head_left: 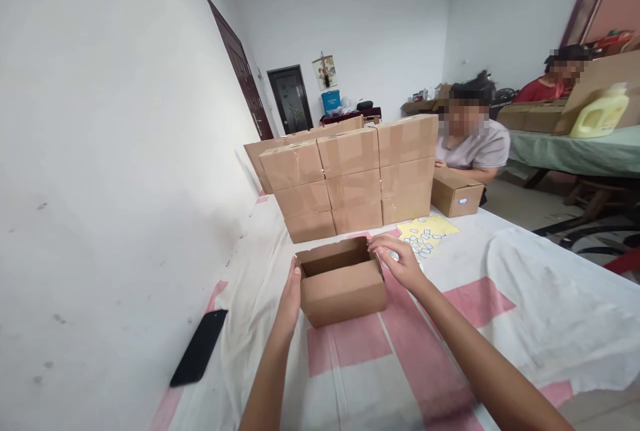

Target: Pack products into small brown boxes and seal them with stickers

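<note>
An open cardboard box point(344, 297) stands on the cloth in front of me, its top uncovered and the inside dark. My left hand point(289, 297) holds its left side, thumb at the rim and the other fingers mostly hidden along the outer wall. At the far right corner, my right hand point(400, 263) grips the rim with bent fingers. Just beyond that hand lies a yellow sheet point(443, 225) with several small white labels with blue edges scattered on and around it. The box bottom cannot be seen.
Taped cardboard boxes point(353, 177) form a stacked wall behind the open box. A black phone point(199, 348) lies at left beside the white wall. Across the table, a person point(475, 144) sits near a labelled closed box point(456, 192). A yellow jug point(600, 113) stands on another table.
</note>
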